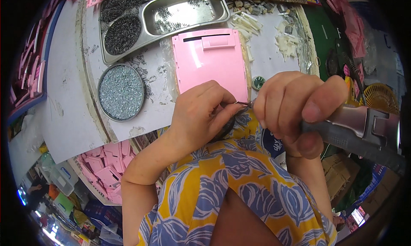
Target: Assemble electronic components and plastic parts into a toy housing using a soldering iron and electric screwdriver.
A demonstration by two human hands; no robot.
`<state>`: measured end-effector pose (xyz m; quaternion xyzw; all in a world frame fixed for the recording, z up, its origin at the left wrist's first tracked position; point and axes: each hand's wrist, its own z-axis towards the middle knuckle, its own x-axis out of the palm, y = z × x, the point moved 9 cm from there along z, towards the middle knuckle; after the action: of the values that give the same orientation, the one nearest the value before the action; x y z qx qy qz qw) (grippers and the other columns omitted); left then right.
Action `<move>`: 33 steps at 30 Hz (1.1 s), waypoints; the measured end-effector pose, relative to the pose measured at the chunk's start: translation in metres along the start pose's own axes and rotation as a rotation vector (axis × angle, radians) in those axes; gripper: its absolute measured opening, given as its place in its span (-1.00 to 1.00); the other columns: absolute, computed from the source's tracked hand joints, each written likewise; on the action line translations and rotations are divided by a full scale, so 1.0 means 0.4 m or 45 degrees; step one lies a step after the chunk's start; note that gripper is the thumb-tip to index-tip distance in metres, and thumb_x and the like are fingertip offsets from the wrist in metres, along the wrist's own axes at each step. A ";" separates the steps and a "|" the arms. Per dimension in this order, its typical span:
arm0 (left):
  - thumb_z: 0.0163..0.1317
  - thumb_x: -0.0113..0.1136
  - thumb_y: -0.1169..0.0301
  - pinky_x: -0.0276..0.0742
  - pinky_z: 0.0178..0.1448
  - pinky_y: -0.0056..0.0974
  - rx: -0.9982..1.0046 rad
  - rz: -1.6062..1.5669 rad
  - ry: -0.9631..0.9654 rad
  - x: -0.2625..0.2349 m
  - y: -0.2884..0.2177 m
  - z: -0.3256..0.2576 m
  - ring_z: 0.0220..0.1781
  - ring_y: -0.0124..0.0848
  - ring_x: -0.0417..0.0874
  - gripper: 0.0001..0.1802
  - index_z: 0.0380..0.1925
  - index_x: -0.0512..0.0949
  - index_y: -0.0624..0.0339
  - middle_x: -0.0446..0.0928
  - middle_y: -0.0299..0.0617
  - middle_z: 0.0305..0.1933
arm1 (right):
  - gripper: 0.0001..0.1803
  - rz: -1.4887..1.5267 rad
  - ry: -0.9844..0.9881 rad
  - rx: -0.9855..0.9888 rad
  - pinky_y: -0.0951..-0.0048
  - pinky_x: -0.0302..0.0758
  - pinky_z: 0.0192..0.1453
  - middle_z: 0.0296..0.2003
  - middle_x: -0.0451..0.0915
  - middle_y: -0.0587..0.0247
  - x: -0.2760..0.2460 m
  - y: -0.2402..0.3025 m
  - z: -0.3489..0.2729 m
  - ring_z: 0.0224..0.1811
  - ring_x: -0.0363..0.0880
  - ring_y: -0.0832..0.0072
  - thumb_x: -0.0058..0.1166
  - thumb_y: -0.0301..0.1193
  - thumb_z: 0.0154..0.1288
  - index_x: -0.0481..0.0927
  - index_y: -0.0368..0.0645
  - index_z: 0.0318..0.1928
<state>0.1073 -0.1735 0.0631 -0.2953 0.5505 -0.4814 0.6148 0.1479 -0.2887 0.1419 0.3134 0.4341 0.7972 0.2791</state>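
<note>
My right hand (291, 102) is wrapped round a grey and silver powered screwdriver (353, 128), held sideways above the near right table edge. Its thin bit (245, 103) points left and meets the fingertips of my left hand (197, 111). Thumb and forefinger there are pinched together; what sits between them is too small to make out. Just beyond my left hand lies a flat pink plastic panel (209, 68), with a dark slot and a raised block near its far edge. The left fingers cover its near left corner.
A round tin (101, 93) of small silvery screws stands left of the panel. Behind it, a steel tray (147, 37) holds many dark springs. White plastic parts (287, 42) lie at the far right, near a small green disc (258, 82). A box of pink parts (107, 171) stands below left.
</note>
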 end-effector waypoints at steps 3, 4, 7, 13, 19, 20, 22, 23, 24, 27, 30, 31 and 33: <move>0.09 0.46 0.48 0.49 -0.42 -0.22 0.040 -0.003 0.020 0.002 0.003 -0.004 -0.50 -0.26 0.58 -0.82 -0.42 0.59 0.18 0.51 -0.18 -0.47 | -0.67 0.019 0.009 0.007 0.54 0.40 -0.54 -0.63 0.45 0.52 0.006 -0.002 0.002 -0.68 0.41 0.64 0.28 -0.20 0.41 0.37 0.05 -0.07; 0.09 0.46 0.49 0.49 -0.41 -0.22 0.042 0.012 0.040 0.002 0.001 -0.002 -0.49 -0.25 0.58 -0.82 -0.42 0.58 0.19 0.51 -0.17 -0.47 | -0.67 0.019 0.023 0.011 0.54 0.41 -0.54 -0.63 0.45 0.52 0.001 0.005 0.004 -0.68 0.41 0.64 0.28 -0.20 0.41 0.37 0.04 -0.07; 0.09 0.45 0.49 0.49 -0.40 -0.20 0.037 0.032 0.079 0.002 -0.005 0.003 -0.47 -0.23 0.59 -0.82 -0.43 0.57 0.20 0.51 -0.16 -0.46 | -0.66 0.014 0.019 -0.037 0.54 0.44 -0.53 -0.62 0.46 0.52 -0.002 0.028 0.015 -0.68 0.42 0.64 0.28 -0.20 0.41 0.36 0.03 -0.08; 0.08 0.45 0.50 0.50 -0.38 -0.20 -0.010 -0.013 0.065 0.005 0.003 -0.001 -0.45 -0.21 0.60 -0.82 -0.42 0.58 0.20 0.50 -0.15 -0.46 | -0.65 -0.004 0.072 -0.040 0.54 0.46 -0.51 -0.62 0.47 0.52 0.008 0.010 0.003 -0.67 0.44 0.64 0.29 -0.20 0.41 0.35 0.01 -0.09; 0.08 0.44 0.55 0.55 -0.36 -0.23 0.168 -0.014 -0.010 -0.009 -0.022 -0.004 -0.43 -0.22 0.64 -0.84 -0.34 0.64 0.20 0.60 -0.15 -0.39 | -0.66 0.054 0.023 -0.024 0.54 0.42 -0.53 -0.61 0.45 0.52 -0.014 0.015 -0.004 -0.66 0.44 0.64 0.28 -0.20 0.42 0.38 0.02 -0.04; 0.07 0.43 0.55 0.56 -0.36 -0.23 0.177 -0.020 -0.032 -0.012 -0.029 0.000 -0.43 -0.22 0.65 -0.83 -0.32 0.64 0.20 0.62 -0.15 -0.37 | -0.66 0.058 0.016 -0.033 0.54 0.41 -0.54 -0.61 0.45 0.52 -0.017 0.029 -0.001 -0.66 0.43 0.64 0.27 -0.20 0.42 0.38 0.02 -0.03; 0.07 0.43 0.56 0.57 -0.35 -0.23 0.179 -0.022 -0.043 -0.010 -0.036 0.004 -0.42 -0.21 0.66 -0.82 -0.30 0.65 0.20 0.64 -0.15 -0.36 | -0.66 0.087 0.007 -0.056 0.53 0.39 -0.54 -0.61 0.44 0.52 -0.017 0.045 0.005 -0.66 0.43 0.64 0.27 -0.20 0.43 0.38 0.03 -0.01; 0.07 0.43 0.56 0.57 -0.35 -0.23 0.173 -0.019 -0.030 -0.006 -0.038 0.004 -0.42 -0.21 0.66 -0.81 -0.30 0.65 0.20 0.64 -0.15 -0.35 | -0.66 0.095 0.009 -0.060 0.53 0.39 -0.54 -0.61 0.44 0.51 -0.015 0.045 0.007 -0.65 0.43 0.65 0.26 -0.21 0.43 0.38 0.03 0.00; 0.07 0.43 0.57 0.57 -0.35 -0.23 0.168 -0.017 -0.017 -0.002 -0.038 0.005 -0.42 -0.21 0.67 -0.81 -0.29 0.65 0.20 0.64 -0.15 -0.35 | -0.66 0.102 0.011 -0.065 0.53 0.39 -0.54 -0.60 0.44 0.51 -0.012 0.045 0.008 -0.65 0.43 0.65 0.26 -0.21 0.43 0.39 0.04 0.00; 0.07 0.43 0.56 0.57 -0.34 -0.22 0.184 0.015 -0.001 0.004 -0.027 0.003 -0.41 -0.21 0.67 -0.79 -0.26 0.65 0.20 0.64 -0.15 -0.35 | -0.67 0.072 0.014 -0.041 0.53 0.39 -0.53 -0.59 0.45 0.50 -0.009 0.035 0.009 -0.65 0.42 0.64 0.26 -0.21 0.43 0.38 0.04 0.00; 0.09 0.42 0.55 0.58 -0.32 -0.21 0.162 0.038 0.053 0.014 -0.004 -0.010 -0.39 -0.21 0.67 -0.79 -0.25 0.65 0.20 0.65 -0.15 -0.33 | -0.66 0.055 0.014 -0.021 0.53 0.38 -0.54 -0.58 0.45 0.50 -0.008 0.010 -0.002 -0.66 0.41 0.64 0.25 -0.19 0.43 0.38 0.04 -0.01; 0.10 0.41 0.55 0.58 -0.31 -0.20 0.216 0.049 0.024 0.014 -0.016 -0.009 -0.38 -0.21 0.67 -0.79 -0.24 0.65 0.19 0.65 -0.15 -0.32 | -0.66 0.046 0.019 -0.020 0.54 0.38 -0.54 -0.58 0.45 0.50 -0.011 0.016 -0.002 -0.67 0.41 0.65 0.25 -0.18 0.43 0.38 0.04 -0.01; 0.12 0.39 0.54 0.59 -0.28 -0.17 0.319 0.073 -0.038 0.016 -0.039 -0.009 -0.35 -0.19 0.68 -0.80 -0.23 0.65 0.19 0.65 -0.14 -0.31 | -0.66 0.043 0.000 -0.011 0.52 0.38 -0.53 -0.59 0.44 0.50 -0.021 0.025 -0.002 -0.66 0.39 0.64 0.25 -0.17 0.43 0.38 0.03 -0.01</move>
<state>0.0992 -0.1844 0.0738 -0.2075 0.4849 -0.5243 0.6685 0.1510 -0.2999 0.1481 0.3194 0.4254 0.8036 0.2670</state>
